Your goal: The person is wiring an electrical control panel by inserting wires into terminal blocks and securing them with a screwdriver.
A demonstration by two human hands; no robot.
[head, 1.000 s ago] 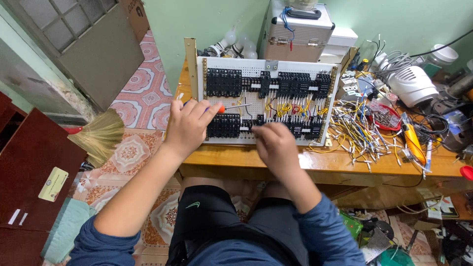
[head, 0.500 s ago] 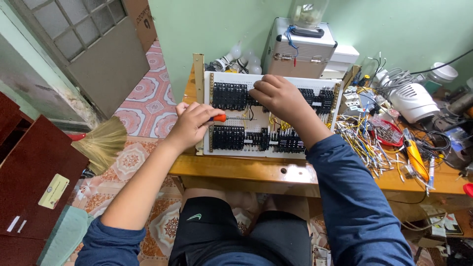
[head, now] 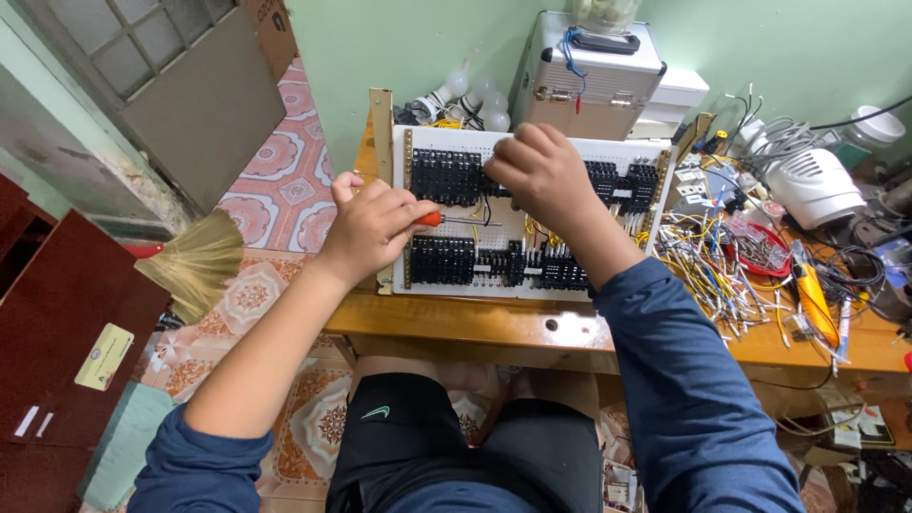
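From the head view, the left hand (head: 370,228) is closed around a screwdriver (head: 446,219) with an orange handle, its thin shaft pointing right across a white perforated panel (head: 532,214) that lies on the wooden table (head: 475,323). The right hand (head: 541,176) rests, fingers curled, on the upper row of black terminal blocks (head: 446,176); whether its grip pinches anything I cannot tell, since the fingertips are hidden. A second row of blocks (head: 442,259) sits lower on the panel. Just right of the panel lies a loose heap of yellow wires (head: 708,266). Behind the panel stands a grey metal case (head: 589,76). A broom (head: 195,261) lies on the floor at left.
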